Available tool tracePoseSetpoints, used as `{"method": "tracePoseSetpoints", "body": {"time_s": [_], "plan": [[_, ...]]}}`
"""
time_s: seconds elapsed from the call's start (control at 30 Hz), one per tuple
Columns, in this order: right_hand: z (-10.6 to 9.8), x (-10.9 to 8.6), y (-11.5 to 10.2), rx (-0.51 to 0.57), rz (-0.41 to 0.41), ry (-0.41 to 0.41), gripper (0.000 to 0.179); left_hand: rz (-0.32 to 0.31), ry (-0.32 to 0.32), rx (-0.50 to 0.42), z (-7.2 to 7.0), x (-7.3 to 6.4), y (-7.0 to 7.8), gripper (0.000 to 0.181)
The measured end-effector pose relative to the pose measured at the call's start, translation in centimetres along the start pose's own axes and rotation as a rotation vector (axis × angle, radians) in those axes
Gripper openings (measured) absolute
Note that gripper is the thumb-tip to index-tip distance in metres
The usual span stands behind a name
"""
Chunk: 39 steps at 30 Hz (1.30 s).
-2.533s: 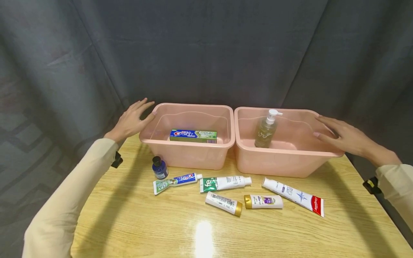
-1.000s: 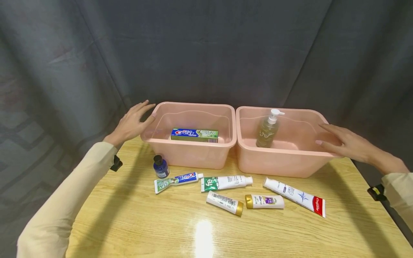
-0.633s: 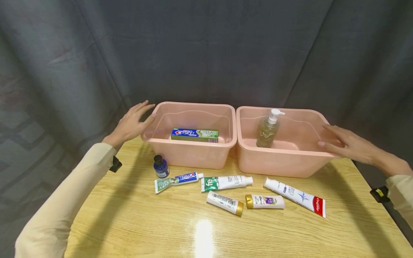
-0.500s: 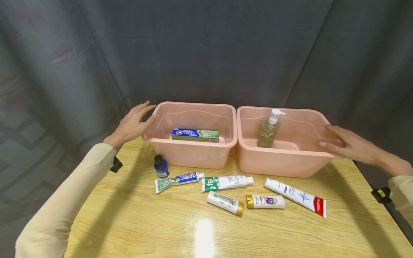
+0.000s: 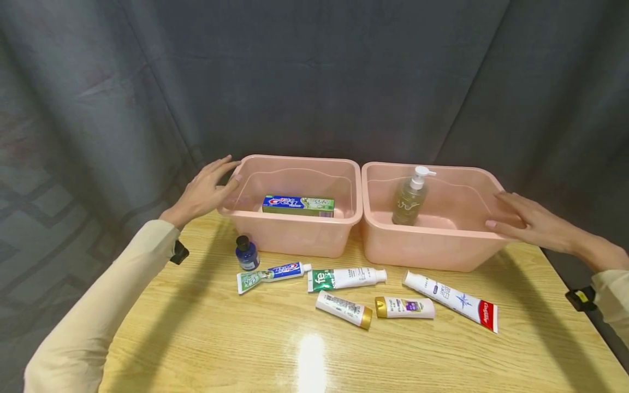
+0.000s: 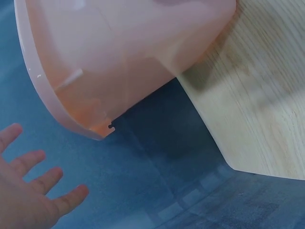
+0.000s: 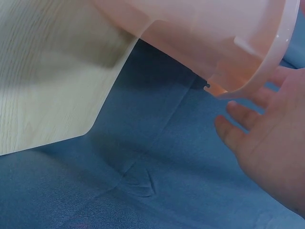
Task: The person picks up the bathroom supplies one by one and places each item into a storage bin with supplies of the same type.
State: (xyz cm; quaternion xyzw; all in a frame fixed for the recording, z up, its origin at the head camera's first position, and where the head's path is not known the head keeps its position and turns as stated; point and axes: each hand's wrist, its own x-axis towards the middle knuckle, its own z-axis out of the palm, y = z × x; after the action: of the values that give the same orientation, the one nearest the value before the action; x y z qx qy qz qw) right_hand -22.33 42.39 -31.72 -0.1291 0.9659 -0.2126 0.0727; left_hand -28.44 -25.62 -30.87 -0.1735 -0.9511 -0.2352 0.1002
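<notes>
My left hand (image 5: 199,189) is at the outer left side of the left pink bin (image 5: 290,236), fingers extended. In the left wrist view, its spread fingers (image 6: 45,180) stand apart from the bin's rim. Over the right end of the right pink bin (image 5: 417,248) is my right hand (image 5: 538,222), fingers loosely extended. The right wrist view has those fingers (image 7: 244,115) right at the rim, some partly behind it. A green-and-blue toothpaste box (image 5: 298,205) lies in the left bin. A pump bottle (image 5: 407,204) with a white top stands tilted in the right one.
Along the wooden table (image 5: 236,338) before the bins lie a Crest toothpaste tube (image 5: 272,274), a green-and-white tube (image 5: 346,278), a Colgate tube (image 5: 452,297) and two gold-capped bottles, one label-up (image 5: 405,307). A small blue bottle (image 5: 247,255) stands by the left bin. Grey curtain (image 5: 314,82) hangs behind.
My right hand has shifted a little to the right and nearer along the right bin's end. The left hand has barely moved. The bins and the tabletop things keep their places.
</notes>
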Motion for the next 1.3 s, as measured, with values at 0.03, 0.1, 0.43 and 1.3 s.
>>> {"method": "tracePoseSetpoints", "body": {"time_s": [0.03, 0.1, 0.43, 1.3], "plan": [[0.0, 0.0, 0.0, 0.001, 0.004, -0.001, 0.095, -0.002, -0.003, 0.002, 0.0, 0.0, 0.0, 0.072], [0.1, -0.1, 0.0, 0.001, 0.006, -0.002, 0.097, -0.005, -0.005, 0.005, 0.1, -0.1, 0.1, 0.073], [0.4, -0.6, 0.0, 0.048, 0.000, -0.016, 0.100, -0.002, 0.012, 0.004, 0.3, -0.3, 0.2, 0.073], [0.5, -1.0, 0.0, 0.011, 0.052, -0.051, 0.105, 0.031, 0.029, -0.043, 0.7, -1.2, 0.5, 0.061]]}}
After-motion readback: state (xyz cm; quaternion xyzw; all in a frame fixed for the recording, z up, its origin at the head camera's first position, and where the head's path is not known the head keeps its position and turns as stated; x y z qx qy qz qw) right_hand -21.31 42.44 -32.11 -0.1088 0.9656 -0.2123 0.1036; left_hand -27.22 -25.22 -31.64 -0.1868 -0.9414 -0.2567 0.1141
